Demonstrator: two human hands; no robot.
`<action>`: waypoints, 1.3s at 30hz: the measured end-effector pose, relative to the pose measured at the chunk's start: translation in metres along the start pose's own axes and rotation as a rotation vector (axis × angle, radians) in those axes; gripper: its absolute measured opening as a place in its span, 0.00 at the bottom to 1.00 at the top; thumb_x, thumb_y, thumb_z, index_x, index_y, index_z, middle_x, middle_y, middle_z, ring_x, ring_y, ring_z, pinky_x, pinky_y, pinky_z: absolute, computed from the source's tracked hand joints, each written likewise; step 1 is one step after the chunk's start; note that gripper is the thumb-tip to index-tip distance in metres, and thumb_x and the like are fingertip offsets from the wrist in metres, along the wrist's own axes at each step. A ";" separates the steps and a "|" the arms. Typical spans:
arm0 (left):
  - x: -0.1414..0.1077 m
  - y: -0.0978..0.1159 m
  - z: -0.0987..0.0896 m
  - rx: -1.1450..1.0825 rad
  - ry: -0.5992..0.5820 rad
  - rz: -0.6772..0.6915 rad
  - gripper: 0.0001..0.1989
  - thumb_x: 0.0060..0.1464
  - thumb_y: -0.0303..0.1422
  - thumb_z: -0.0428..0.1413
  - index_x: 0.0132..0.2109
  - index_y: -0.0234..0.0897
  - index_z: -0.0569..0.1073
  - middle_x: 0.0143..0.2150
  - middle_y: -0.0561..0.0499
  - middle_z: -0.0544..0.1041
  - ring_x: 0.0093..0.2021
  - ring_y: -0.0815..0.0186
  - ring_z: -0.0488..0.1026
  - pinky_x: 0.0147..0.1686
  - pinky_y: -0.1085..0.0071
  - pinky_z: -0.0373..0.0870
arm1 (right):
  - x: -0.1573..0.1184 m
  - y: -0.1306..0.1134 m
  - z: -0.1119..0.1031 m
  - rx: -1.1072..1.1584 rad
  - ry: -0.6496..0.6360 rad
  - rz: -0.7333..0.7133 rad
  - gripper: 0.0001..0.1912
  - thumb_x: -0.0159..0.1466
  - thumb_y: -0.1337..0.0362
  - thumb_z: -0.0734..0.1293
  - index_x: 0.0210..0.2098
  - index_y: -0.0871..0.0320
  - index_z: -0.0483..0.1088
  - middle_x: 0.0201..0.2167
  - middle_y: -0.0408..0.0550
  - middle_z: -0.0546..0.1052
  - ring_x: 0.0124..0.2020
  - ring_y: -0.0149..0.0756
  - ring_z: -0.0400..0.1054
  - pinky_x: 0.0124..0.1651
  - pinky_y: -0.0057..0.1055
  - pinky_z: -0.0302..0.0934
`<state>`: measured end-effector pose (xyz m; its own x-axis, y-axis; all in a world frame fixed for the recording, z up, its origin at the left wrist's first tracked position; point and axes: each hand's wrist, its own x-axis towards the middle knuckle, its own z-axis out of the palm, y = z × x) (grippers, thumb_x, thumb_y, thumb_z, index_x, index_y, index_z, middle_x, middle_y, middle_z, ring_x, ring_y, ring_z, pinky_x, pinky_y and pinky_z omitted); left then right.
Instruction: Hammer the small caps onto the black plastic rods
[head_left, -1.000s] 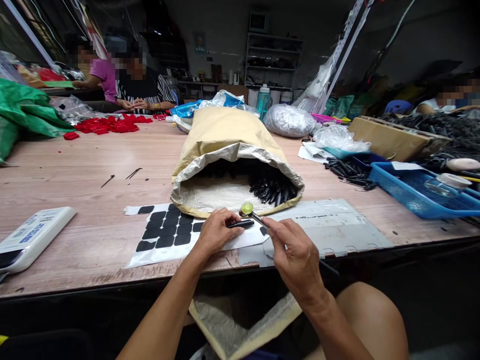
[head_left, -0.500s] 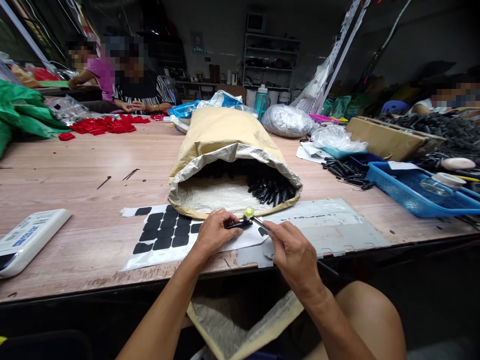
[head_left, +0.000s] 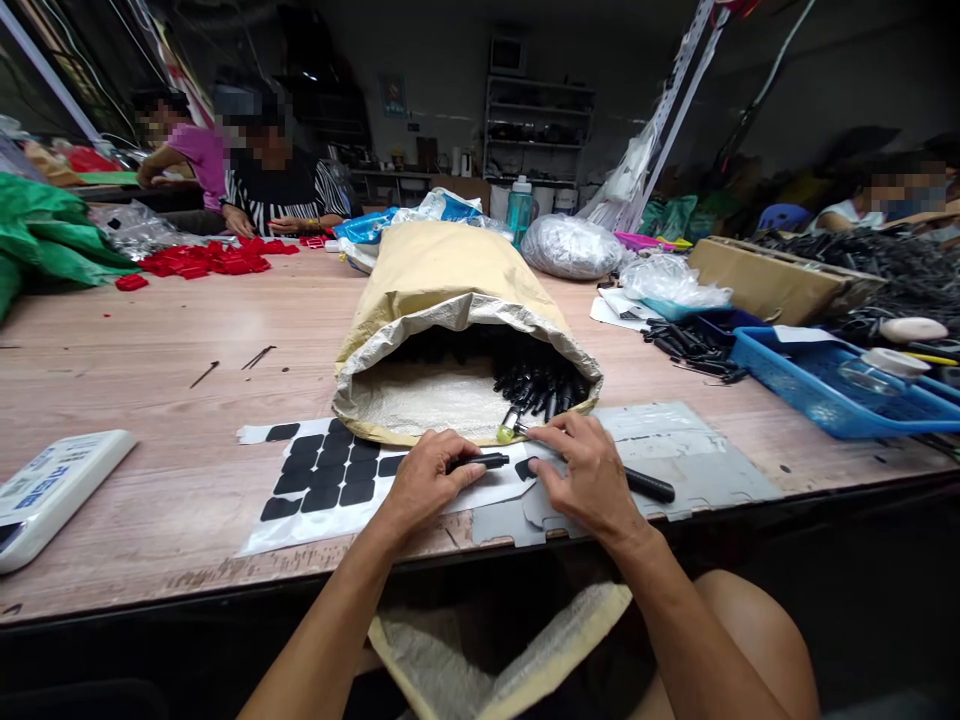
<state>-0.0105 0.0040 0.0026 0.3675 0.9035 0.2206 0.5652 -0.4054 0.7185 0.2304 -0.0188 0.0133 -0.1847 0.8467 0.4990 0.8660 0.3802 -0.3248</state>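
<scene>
My left hand (head_left: 427, 475) pinches a slim black pen-like tube (head_left: 491, 461) over the white sticker sheet. A small mallet lies under my right hand (head_left: 589, 470); its yellowish head (head_left: 507, 430) shows beyond the fingers and its black handle (head_left: 651, 486) to the right of the palm. My right index finger and thumb are apart, and the thumb is close to a loose black patch (head_left: 526, 468). Black rounded-square stickers (head_left: 324, 470) fill the sheet's left part. Just behind, the open yellow sack (head_left: 457, 265) holds many black pieces (head_left: 540, 382).
On the left stands a white scale-like device (head_left: 56, 495). A grey board (head_left: 675, 450) lies right of the sheet, with a blue basket (head_left: 832, 385) beyond. Across the table are red pieces (head_left: 202, 258) and a seated person (head_left: 277, 190). Another open sack (head_left: 495, 670) is below the table edge.
My right hand has lowered the mallet onto the table, and its fingers have spread from their grip. The mallet head has moved away from the tube, which my left hand still holds.
</scene>
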 end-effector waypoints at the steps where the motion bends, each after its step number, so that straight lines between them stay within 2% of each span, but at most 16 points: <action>1: 0.000 0.000 0.000 0.003 0.003 0.017 0.07 0.58 0.37 0.60 0.41 0.43 0.80 0.39 0.52 0.78 0.43 0.60 0.69 0.45 0.63 0.62 | 0.002 -0.003 -0.002 0.089 -0.065 -0.037 0.18 0.58 0.65 0.73 0.49 0.49 0.77 0.42 0.46 0.76 0.46 0.43 0.65 0.48 0.39 0.58; 4: -0.001 -0.002 0.001 0.018 -0.005 0.067 0.07 0.59 0.36 0.59 0.42 0.43 0.80 0.39 0.52 0.78 0.43 0.60 0.69 0.46 0.63 0.61 | 0.008 -0.009 -0.003 0.296 -0.236 -0.097 0.17 0.59 0.63 0.74 0.48 0.49 0.77 0.38 0.43 0.78 0.43 0.39 0.66 0.48 0.37 0.58; 7: -0.001 -0.002 0.001 0.027 -0.026 0.091 0.07 0.60 0.36 0.58 0.43 0.44 0.80 0.39 0.52 0.78 0.43 0.60 0.69 0.47 0.62 0.61 | 0.011 -0.011 0.002 0.386 -0.278 -0.076 0.11 0.61 0.62 0.74 0.43 0.50 0.78 0.37 0.41 0.79 0.43 0.37 0.66 0.49 0.36 0.57; 19: 0.001 -0.001 0.001 0.032 -0.097 0.081 0.08 0.59 0.35 0.57 0.40 0.43 0.82 0.35 0.50 0.76 0.42 0.59 0.66 0.46 0.62 0.61 | 0.008 -0.013 0.016 0.406 -0.260 -0.100 0.02 0.61 0.67 0.72 0.35 0.54 0.76 0.31 0.42 0.78 0.40 0.37 0.65 0.47 0.36 0.57; 23: 0.000 -0.001 0.000 -0.008 -0.088 0.060 0.08 0.60 0.36 0.57 0.40 0.42 0.81 0.35 0.51 0.76 0.42 0.59 0.66 0.47 0.62 0.60 | 0.008 -0.014 0.018 0.463 -0.242 -0.076 0.01 0.62 0.67 0.71 0.35 0.55 0.76 0.32 0.43 0.77 0.39 0.36 0.66 0.47 0.35 0.58; 26: -0.001 -0.001 0.000 -0.048 -0.074 0.042 0.09 0.62 0.37 0.55 0.40 0.42 0.81 0.36 0.51 0.76 0.43 0.60 0.66 0.47 0.63 0.60 | 0.006 -0.013 0.018 0.507 -0.219 -0.077 0.03 0.63 0.65 0.71 0.38 0.55 0.76 0.34 0.44 0.77 0.40 0.36 0.66 0.48 0.36 0.58; 31: -0.002 0.001 0.000 -0.017 -0.094 0.033 0.14 0.66 0.40 0.51 0.37 0.42 0.79 0.35 0.52 0.76 0.42 0.60 0.66 0.46 0.63 0.59 | 0.003 -0.014 0.016 0.512 -0.182 -0.076 0.12 0.59 0.63 0.74 0.42 0.55 0.76 0.35 0.44 0.77 0.41 0.38 0.66 0.49 0.37 0.59; 35: -0.002 0.004 0.000 0.042 -0.107 0.047 0.20 0.68 0.41 0.47 0.29 0.40 0.73 0.32 0.52 0.74 0.39 0.61 0.65 0.43 0.63 0.58 | 0.001 -0.015 0.017 0.502 -0.170 -0.067 0.11 0.59 0.65 0.73 0.43 0.55 0.76 0.36 0.44 0.78 0.42 0.38 0.66 0.50 0.38 0.60; 39: -0.002 0.005 0.000 0.057 -0.100 0.046 0.21 0.69 0.41 0.46 0.28 0.39 0.71 0.32 0.52 0.74 0.39 0.61 0.65 0.43 0.64 0.58 | 0.001 -0.014 0.017 0.480 -0.171 -0.072 0.10 0.59 0.67 0.71 0.42 0.55 0.76 0.36 0.45 0.78 0.42 0.39 0.66 0.50 0.39 0.60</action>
<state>-0.0082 0.0003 0.0052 0.4643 0.8664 0.1836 0.5860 -0.4560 0.6698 0.2100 -0.0166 0.0047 -0.3441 0.8455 0.4084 0.5447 0.5340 -0.6466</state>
